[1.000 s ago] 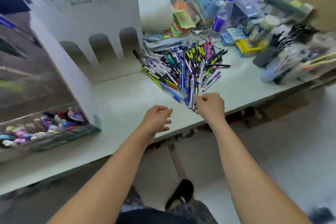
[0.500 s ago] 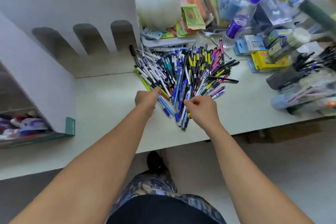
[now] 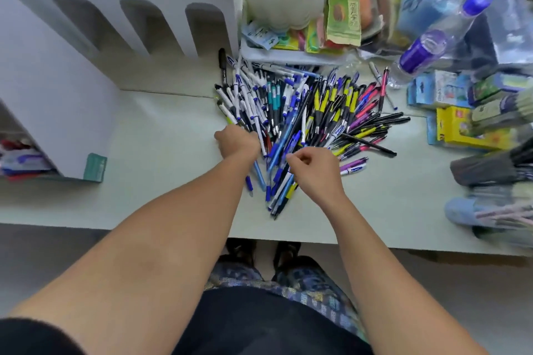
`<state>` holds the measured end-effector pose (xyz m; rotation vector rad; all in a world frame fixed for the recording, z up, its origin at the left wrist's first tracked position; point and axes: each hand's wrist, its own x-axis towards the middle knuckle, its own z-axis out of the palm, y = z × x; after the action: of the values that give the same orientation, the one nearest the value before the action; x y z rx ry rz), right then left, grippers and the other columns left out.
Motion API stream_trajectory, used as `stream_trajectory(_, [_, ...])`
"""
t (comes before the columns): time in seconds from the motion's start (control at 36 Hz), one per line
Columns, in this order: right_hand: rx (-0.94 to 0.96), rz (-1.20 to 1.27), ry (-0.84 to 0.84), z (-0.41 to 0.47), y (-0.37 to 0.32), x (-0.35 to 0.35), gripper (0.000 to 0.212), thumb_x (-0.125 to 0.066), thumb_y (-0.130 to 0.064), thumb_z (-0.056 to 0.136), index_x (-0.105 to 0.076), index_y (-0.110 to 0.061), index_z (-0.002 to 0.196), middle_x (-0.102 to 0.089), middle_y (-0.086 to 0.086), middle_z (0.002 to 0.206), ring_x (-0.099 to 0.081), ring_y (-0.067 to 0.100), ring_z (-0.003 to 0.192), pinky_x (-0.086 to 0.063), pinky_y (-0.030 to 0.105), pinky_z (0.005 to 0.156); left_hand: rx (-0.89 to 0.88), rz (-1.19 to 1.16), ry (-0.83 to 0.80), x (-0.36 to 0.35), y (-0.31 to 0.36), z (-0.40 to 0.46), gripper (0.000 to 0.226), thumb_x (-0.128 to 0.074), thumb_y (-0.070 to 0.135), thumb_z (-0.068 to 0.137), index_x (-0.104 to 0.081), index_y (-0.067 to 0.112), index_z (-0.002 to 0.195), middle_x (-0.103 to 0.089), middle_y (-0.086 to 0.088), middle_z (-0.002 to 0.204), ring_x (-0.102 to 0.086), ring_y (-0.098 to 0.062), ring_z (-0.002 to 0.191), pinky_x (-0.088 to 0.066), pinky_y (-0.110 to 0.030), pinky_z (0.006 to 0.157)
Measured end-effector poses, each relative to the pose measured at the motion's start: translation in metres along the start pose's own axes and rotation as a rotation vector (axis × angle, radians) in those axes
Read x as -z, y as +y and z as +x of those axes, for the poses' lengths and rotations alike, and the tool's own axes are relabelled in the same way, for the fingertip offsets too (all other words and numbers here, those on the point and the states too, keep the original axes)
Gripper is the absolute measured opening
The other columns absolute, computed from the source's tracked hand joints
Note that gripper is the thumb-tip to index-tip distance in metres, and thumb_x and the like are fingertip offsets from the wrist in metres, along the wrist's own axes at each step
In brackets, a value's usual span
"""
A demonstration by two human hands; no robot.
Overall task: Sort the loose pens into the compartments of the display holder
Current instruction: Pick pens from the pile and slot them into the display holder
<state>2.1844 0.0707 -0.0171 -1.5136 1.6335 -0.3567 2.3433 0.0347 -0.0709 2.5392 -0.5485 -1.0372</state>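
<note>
Both hands were down in the near edge of the heap: the left hand (image 3: 238, 140) had its fingers curled into the white-and-blue pens at the pile's 8 o'clock side, though whether it actually gripped one was hidden by the knuckles, so I cannot tell. The right hand (image 3: 313, 167) was curled with thumb and fingertips pinched together at the 6 o'clock edge, probably on a pen, but the blur left that unsure too.

That sprawling fan of loose plastic ballpoint pens (image 3: 305, 118), in white, blue, teal, yellow, pink and black, lay on the pale green tabletop (image 3: 161, 158). At 10 o'clock from it stood the white cardboard display holder with arched compartment openings (image 3: 138, 23).

Judging by this, the picking-out step was in hand. Next would call for gathering pens of one kind, aligning them, and carrying them to an arch.
</note>
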Motion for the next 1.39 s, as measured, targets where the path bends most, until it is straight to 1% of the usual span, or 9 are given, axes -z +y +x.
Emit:
stream_trajectory(0.22, [0.075,0.008,-0.147,0.012,-0.001,0.001,0.031,-0.065,-0.025,0.096,-0.071,-0.011,0.069,-0.067,0.007,0.063,-0.063,0.023,0.059,-0.053,0.035,0.063,-0.045,0.036,-0.004,0.013,-0.008,0.005,0.018,-0.055,0.021,0.099,-0.055,0.003,0.105,-0.058,-0.012,0.1,-0.055,-0.025,0.075,-0.036,-0.03,0.054])
stream_trajectory(0.33, [0.104,0.004,-0.206,0.015,-0.002,-0.007,0.029,-0.065,-0.025,0.096,-0.071,-0.013,0.071,-0.067,0.003,0.063,-0.059,0.016,0.057,-0.052,0.034,0.063,-0.016,-0.276,-0.181,0.016,-0.023,0.007,0.014,-0.045,0.016,0.104,-0.043,0.004,0.109,-0.057,-0.016,0.086,-0.058,-0.023,0.063,-0.047,-0.033,0.053])
stream_trajectory(0.5, [0.106,0.006,-0.243,0.015,-0.004,-0.014,0.028,-0.065,-0.025,0.098,-0.075,-0.01,0.077,-0.071,0.008,0.071,-0.067,0.027,0.068,-0.056,0.039,0.069,-0.032,-0.578,-0.22,0.022,-0.039,0.0,0.012,-0.038,0.01,0.103,-0.039,0.015,0.092,-0.045,-0.006,0.075,-0.041,-0.015,0.06,-0.041,-0.03,0.054])
stream_trajectory(0.69, [0.005,0.145,-0.266,0.011,-0.01,-0.024,0.028,-0.063,-0.028,0.1,-0.076,-0.012,0.082,-0.073,0.004,0.076,-0.064,0.011,0.06,-0.056,0.029,0.061,-0.068,-0.913,-0.341,0.05,-0.039,-0.018,0.005,-0.046,0.016,0.106,-0.045,0.017,0.102,-0.041,0.004,0.062,-0.038,-0.01,0.051,-0.037,-0.024,0.049])
stream_trajectory(1.0, [-0.202,0.541,-0.233,0.036,-0.066,-0.02,0.028,-0.06,-0.028,0.103,-0.069,-0.003,0.094,-0.059,0.01,0.081,-0.052,0.019,0.067,-0.045,0.027,0.054,-0.132,-0.706,-0.636,0.085,-0.041,-0.046,0.021,-0.058,0.032,0.103,-0.047,0.015,0.098,-0.036,0.004,0.06,-0.032,-0.011,0.05,-0.032,-0.022,0.047])
stream_trajectory(1.11, [-0.242,0.621,-0.423,0.042,-0.082,-0.019,0.039,-0.052,-0.048,0.104,-0.056,-0.019,0.13,-0.062,0.005,0.123,-0.066,0.023,0.104,-0.06,0.035,0.085,-0.184,-0.572,-0.701,0.098,-0.046,-0.051,0.018,-0.062,0.032,0.101,-0.054,0.016,0.102,-0.035,0.002,0.063,-0.031,-0.011,0.051,-0.03,-0.024,0.05])
stream_trajectory(1.19, [-0.088,0.713,-0.406,0.045,-0.091,-0.022,0.043,-0.051,-0.042,0.106,-0.045,-0.028,0.145,-0.053,0.001,0.139,-0.065,0.021,0.108,-0.058,0.035,0.083,-0.255,-0.389,-0.726,0.107,-0.043,-0.052,0.018,-0.064,0.03,0.1,-0.054,0.014,0.101,-0.041,0.001,0.062,-0.035,-0.012,0.052,-0.033,-0.024,0.051])
stream_trajectory(1.28, [-0.007,0.708,-0.248,0.048,-0.1,-0.023,0.037,-0.058,-0.026,0.104,-0.055,-0.019,0.141,-0.062,0.002,0.124,-0.069,0.018,0.097,-0.06,0.034,0.082,-0.283,-0.331,-0.74,0.111,-0.036,-0.052,0.019,-0.066,0.027,0.099,-0.053,0.014,0.097,-0.044,0.0,0.062,-0.037,-0.013,0.052,-0.035,-0.024,0.051])
stream_trajectory(1.39, [0.087,0.652,-0.212,0.05,-0.101,-0.018,0.012,-0.061,-0.011,0.101,-0.07,-0.016,0.108,-0.07,0.005,0.1,-0.074,0.017,0.086,-0.06,0.036,0.083,-0.318,-0.278,-0.718,0.115,-0.024,-0.051,0.019,-0.068,0.027,0.097,-0.056,0.012,0.097,-0.051,-0.001,0.063,-0.045,-0.012,0.052,-0.041,-0.025,0.052])
